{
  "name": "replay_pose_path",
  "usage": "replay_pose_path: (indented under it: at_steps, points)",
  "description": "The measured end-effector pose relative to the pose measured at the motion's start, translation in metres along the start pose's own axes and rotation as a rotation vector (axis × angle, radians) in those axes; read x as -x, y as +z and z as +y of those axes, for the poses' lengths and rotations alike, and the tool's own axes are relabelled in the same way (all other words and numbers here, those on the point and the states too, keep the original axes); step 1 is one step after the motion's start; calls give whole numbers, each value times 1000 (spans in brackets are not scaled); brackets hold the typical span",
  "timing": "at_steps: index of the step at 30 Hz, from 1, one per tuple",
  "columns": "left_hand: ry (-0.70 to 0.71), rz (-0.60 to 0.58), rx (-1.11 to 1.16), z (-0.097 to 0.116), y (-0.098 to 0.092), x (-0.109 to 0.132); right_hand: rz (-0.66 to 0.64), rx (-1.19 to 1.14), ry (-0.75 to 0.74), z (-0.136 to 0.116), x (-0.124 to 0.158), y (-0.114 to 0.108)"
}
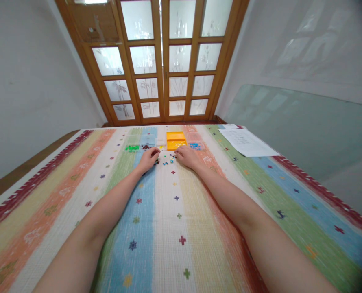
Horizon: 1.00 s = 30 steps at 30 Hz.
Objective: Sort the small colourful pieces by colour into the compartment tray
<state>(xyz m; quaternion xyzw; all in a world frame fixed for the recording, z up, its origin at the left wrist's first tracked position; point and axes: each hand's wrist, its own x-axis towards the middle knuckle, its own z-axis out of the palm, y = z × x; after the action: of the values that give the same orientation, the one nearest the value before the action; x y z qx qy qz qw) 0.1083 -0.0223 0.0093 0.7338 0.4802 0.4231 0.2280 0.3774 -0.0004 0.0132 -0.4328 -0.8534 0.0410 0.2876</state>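
Observation:
My left hand rests on the table with curled fingers, thumb and fingertips drawn together. Anything held there is too small to make out. Across from it, my right hand lies palm down, its fingers bent together at the edge of a yellow open case; what its fingertips grip, if anything, is hidden. Small loose coloured pieces are scattered on the cloth between both hands. Just beyond my left hand are a clear box of green pieces and dark brown pieces. Blue pieces sit beyond my right hand.
A striped tablecloth covers the table. Printed paper sheets lie at the right. A few yellow pieces are beside the yellow case. Behind the table stand wooden glass doors, and a glass panel leans along the right wall.

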Motion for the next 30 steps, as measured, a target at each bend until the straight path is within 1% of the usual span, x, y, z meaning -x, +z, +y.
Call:
replay_pose_path:
  at_steps: [2,4,13,17,21,26,30]
  points:
    - [-52,67,167,-2,3,-4,-1,-10,3,1,0,2]
    - [-102,99,299,-3,5,-7,-4,-12,10,2,0,3]
    - [-227,78,566,-9,5,-8,-14,22,-6,0,0,1]
    - [-283,119,593,-13,3,-9,-20,19,0,-1,0,0]
    - [-296,157,540,-16,-2,-10,-28,26,0,1,-1,1]
    - [-321,161,520,-19,-6,-9,-25,32,-7,2,-1,3]
    - [-327,158,520,-21,-5,-9,-28,38,-5,3,-1,3]
